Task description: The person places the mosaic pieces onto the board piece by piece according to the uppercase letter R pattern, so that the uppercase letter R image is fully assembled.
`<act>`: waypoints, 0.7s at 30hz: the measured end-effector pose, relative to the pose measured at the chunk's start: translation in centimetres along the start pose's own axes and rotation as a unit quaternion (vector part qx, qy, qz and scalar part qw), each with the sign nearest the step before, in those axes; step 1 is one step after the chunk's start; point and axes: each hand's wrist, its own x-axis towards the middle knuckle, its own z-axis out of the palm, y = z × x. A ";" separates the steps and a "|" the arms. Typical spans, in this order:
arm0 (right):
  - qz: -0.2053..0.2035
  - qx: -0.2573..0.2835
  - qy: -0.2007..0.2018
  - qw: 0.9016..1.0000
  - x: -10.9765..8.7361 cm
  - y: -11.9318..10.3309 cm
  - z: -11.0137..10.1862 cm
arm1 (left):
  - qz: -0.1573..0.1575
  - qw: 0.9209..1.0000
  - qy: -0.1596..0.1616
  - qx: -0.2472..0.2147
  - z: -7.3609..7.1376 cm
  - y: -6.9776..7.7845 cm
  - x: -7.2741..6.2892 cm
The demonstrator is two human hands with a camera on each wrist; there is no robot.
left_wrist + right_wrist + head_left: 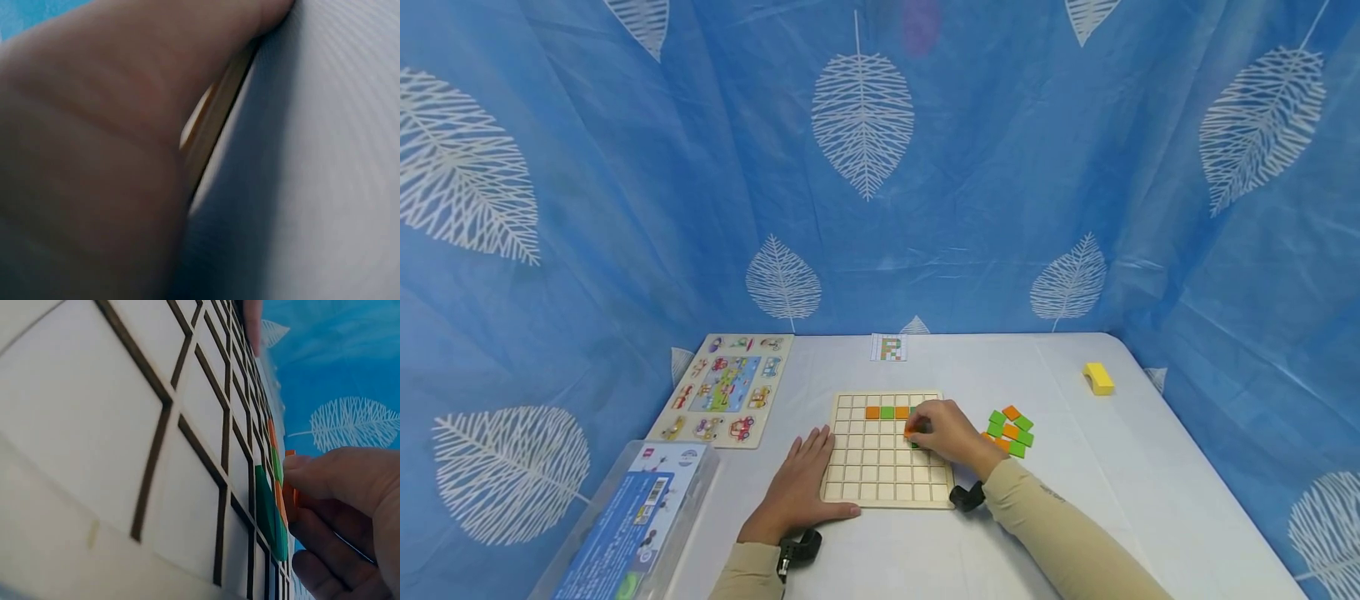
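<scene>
A wooden grid board (880, 475) lies on the white table with a row of square tiles, orange (872, 412) and green (887, 412) by turns, near its far edge. My right hand (951, 433) pinches an orange tile (290, 494) between thumb and fingers, close over the board's right part. Under those fingers, a green tile (914, 446) is partly hidden. My left hand (801, 487) rests flat along the board's left side, fingers straight, thumb spread along the near left corner. In the left wrist view, the palm covers most of the board's edge (215, 131).
Loose green and orange tiles (1017, 448) lie right of the board, beside the right forearm. A small pattern card (889, 347) sits at the back. Leftward are a vehicle puzzle board (767, 350) and a clear plastic box (688, 508). A yellow arch block (1099, 379) stands far right.
</scene>
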 end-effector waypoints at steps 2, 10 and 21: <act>-0.005 0.002 -0.002 1.000 0.0 -0.1 0.2 | -0.001 1.000 0.000 0.001 0.0 0.0 0.0; -0.008 0.003 -0.009 1.000 0.0 -0.4 0.6 | -0.002 1.000 0.000 0.002 0.0 0.0 0.0; -0.029 -0.023 -0.020 0.999 0.1 -0.7 1.2 | 0.001 1.000 0.001 -0.002 0.0 0.0 -0.1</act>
